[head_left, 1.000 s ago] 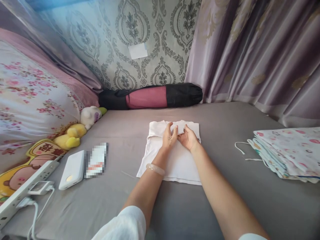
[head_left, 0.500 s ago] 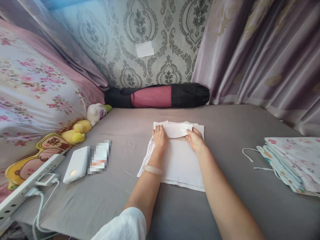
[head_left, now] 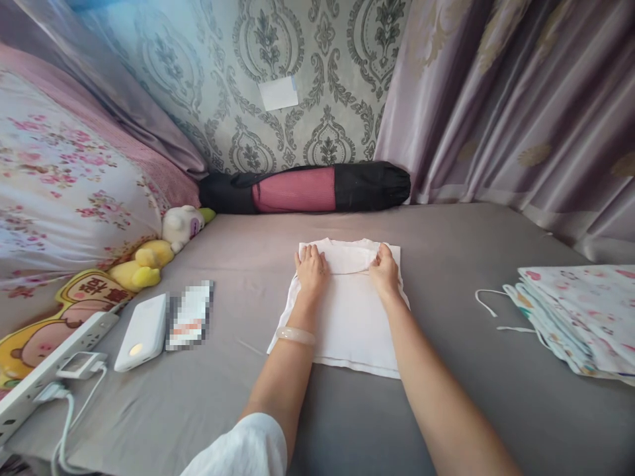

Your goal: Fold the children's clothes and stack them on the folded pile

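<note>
A white shirt (head_left: pixel 354 324) lies flat on the grey sheet, with one sleeve (head_left: pixel 347 258) folded across its upper part. My left hand (head_left: pixel 312 270) rests on the shirt's upper left, fingers spread over the folded edge, a pale bangle (head_left: pixel 296 336) on the wrist. At the upper right, my right hand (head_left: pixel 385 268) pinches the end of the sleeve between thumb and fingers. The neckline shows along the far edge of the shirt.
Folded printed cloths (head_left: pixel 580 317) with white cords lie at right. On the left are a white power bank (head_left: pixel 142 330), a blurred-out packet (head_left: pixel 190 314), a power strip (head_left: pixel 54 370) with cables and plush toys (head_left: pixel 141 264). A black-and-pink rolled bag (head_left: pixel 297 190) lies along the wall.
My right hand has turned more upright at the sleeve's end, and the sleeve lies flatter. My left hand stays on the shirt, its fingers a little more spread. The view has shifted slightly.
</note>
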The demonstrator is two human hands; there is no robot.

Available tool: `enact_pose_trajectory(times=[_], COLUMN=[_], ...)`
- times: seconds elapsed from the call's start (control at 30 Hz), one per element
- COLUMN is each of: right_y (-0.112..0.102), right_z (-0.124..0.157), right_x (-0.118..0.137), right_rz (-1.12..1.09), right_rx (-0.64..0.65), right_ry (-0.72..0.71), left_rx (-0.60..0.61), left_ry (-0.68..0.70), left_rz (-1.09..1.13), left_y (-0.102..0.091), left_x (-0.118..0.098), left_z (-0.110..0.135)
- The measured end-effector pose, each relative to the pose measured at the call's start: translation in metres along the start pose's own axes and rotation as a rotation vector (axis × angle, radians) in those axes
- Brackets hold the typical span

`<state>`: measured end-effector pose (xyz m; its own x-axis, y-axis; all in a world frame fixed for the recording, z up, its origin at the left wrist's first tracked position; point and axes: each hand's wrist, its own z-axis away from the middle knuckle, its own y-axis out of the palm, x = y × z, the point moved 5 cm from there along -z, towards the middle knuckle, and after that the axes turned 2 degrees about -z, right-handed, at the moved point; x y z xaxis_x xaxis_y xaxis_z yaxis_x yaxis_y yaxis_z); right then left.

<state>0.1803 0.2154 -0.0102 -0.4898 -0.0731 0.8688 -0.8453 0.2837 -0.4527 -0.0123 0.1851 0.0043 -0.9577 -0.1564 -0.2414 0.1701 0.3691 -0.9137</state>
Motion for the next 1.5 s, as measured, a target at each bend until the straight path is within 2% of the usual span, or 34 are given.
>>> enact_pose_trajectory(times=[0.07,0.13,0.2,0.27,0.37,0.47,0.7,0.83,0.93,1.07,1.23,1.43,1.5], right_y=[0.001,0.01,0.021,0.03,0.037,0.037,0.035,0.026,0.024,0.026,0.026,0.022,0.02], right_z=[0.009,0.021,0.032,0.038,0.04,0.039,0.039,0.036,0.034,0.033,0.032,0.031,0.03], right_x=[0.013,0.025,0.031,0.033,0.03,0.027,0.03,0.03,0.024,0.021,0.02,0.019,0.018], right_rz=[0.235,0.399,0.508,0.579,0.631,0.65,0.666,0.687,0.727,0.743,0.73,0.724,0.734], right_rx=[-0.011,0.056,0.161,0.255,0.327,0.342,0.364,0.272,0.277,0.286,0.294,0.262,0.237], right_ry=[-0.184,-0.359,-0.458,-0.493,-0.465,-0.435,-0.418,-0.367,-0.287,-0.271,-0.268,-0.258,-0.227], left_rx=[-0.016,0.022,0.08,0.143,0.231,0.265,0.229,0.13,0.184,0.228,0.198,0.002,0.016], left_ry=[0.118,0.246,0.321,0.321,0.274,0.257,0.269,0.151,0.063,0.05,0.051,-0.04,-0.065], left_rz=[0.013,0.025,0.027,0.02,0.008,0.006,0.012,-0.032,-0.063,-0.065,-0.023,0.022,0.008], left_y=[-0.001,0.002,0.007,0.011,0.014,0.013,0.012,0.009,0.012,0.015,0.013,0.005,0.007], left_x=[-0.014,-0.029,-0.039,-0.043,-0.04,-0.037,-0.036,-0.024,-0.015,-0.012,-0.012,0.001,0.005], left_z=[0.002,0.006,0.011,0.013,0.014,0.014,0.012,0.006,0.003,0.003,0.002,-0.003,-0.003])
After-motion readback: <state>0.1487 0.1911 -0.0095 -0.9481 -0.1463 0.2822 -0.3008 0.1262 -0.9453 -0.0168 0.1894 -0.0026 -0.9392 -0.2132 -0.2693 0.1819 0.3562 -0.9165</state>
